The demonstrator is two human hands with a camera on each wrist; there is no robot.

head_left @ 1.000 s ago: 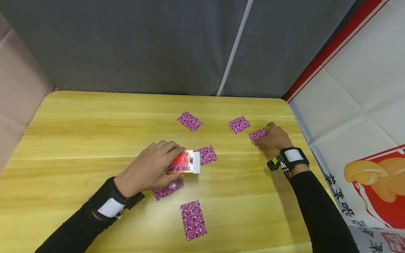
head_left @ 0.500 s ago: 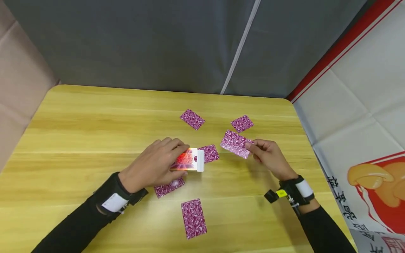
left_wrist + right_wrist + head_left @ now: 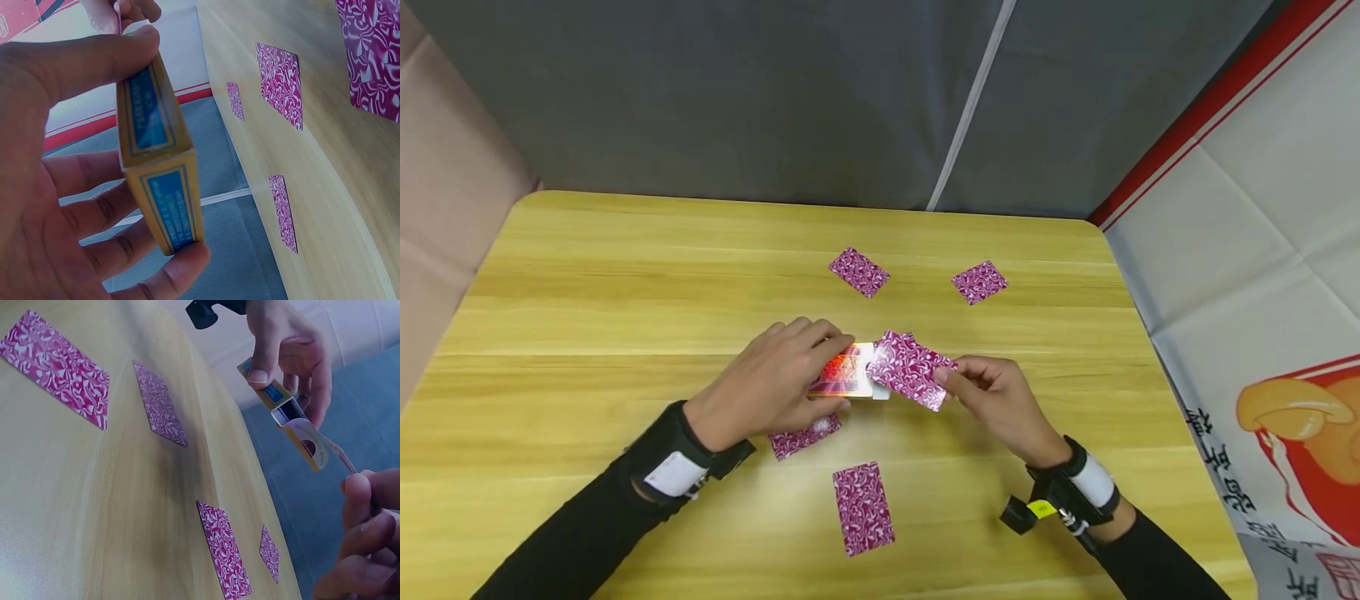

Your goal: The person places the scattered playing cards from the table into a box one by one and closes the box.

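Observation:
My left hand (image 3: pixel 771 387) grips a small card box (image 3: pixel 842 375), thumb along one side and fingers along the other. In the right wrist view the open end of the box shows, its flap (image 3: pixel 306 445) folded out. My right hand (image 3: pixel 1003 404) pinches a purple-and-white patterned playing card (image 3: pixel 908 371) between thumb and fingers. The card's far edge overlaps the box's open end in the head view, and it partly hides another card on the table. One more card (image 3: pixel 805 437) lies close by my left hand, partly covered by it.
On the yellow wooden table (image 3: pixel 625 275), two patterned cards lie toward the back, a left one (image 3: pixel 859 272) and a right one (image 3: pixel 979 282). Another card (image 3: pixel 863 508) lies near the front. A grey curtain (image 3: pixel 737 100) hangs behind the table, a white printed sheet (image 3: pixel 1240 250) at the right.
My right hand has lifted a card from the table's right side and carried it left to the box's open end. My left hand still holds the box in about the same place.

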